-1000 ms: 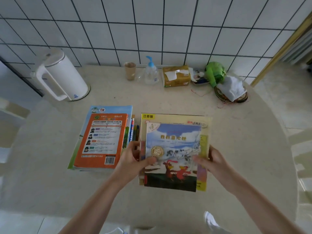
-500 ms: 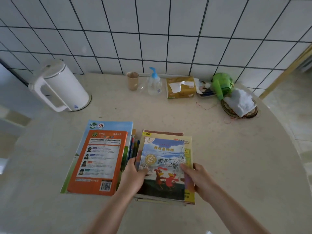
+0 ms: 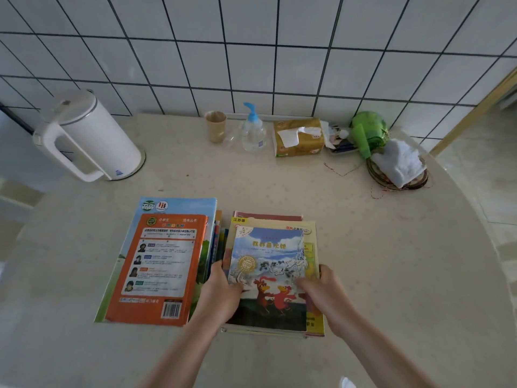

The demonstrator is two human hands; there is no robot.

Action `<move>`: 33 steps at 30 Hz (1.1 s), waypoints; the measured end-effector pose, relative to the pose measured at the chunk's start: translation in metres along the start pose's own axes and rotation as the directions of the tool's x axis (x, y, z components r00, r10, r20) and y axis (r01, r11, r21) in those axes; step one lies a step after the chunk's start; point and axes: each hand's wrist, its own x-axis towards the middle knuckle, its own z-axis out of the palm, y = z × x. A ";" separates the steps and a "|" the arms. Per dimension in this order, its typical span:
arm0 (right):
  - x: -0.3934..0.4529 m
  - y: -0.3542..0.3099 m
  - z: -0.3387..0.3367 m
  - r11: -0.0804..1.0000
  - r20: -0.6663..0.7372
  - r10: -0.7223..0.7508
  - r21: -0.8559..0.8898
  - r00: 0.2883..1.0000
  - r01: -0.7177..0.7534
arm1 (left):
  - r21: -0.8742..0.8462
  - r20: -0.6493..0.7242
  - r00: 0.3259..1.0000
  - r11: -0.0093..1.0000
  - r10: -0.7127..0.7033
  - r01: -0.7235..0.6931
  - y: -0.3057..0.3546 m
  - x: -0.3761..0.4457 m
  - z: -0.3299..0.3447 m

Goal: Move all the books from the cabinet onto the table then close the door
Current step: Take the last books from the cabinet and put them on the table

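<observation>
Two stacks of books lie side by side on the beige round table [image 3: 391, 261]. The left stack [image 3: 165, 264] has an orange-covered book on top of a larger blue one. The right stack [image 3: 309, 242] is topped by a picture book [image 3: 270, 256] with a blue sky and two red birds, lying flat on a yellow book. My left hand [image 3: 221, 292] grips the left edge of this stack, thumb on the picture book's cover. My right hand [image 3: 321, 289] grips the right edge, fingers on the cover. The cabinet is out of view.
A white electric kettle [image 3: 89, 135] stands at the back left. Along the tiled wall stand a paper cup [image 3: 215, 126], a pump bottle [image 3: 253, 130], a tissue pack [image 3: 299, 137], a green object [image 3: 369, 130] and a white cloth on a woven mat [image 3: 397, 163].
The stack in my hands has come down onto the table beside the left stack, and my hands have slid toward its near end. The view has tilted up slightly.
</observation>
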 end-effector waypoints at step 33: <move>-0.128 0.092 0.019 0.876 -0.305 -0.384 -0.420 0.871 0.239 | 0.375 0.018 0.672 0.618 0.740 -0.691 -0.046 -0.085 0.012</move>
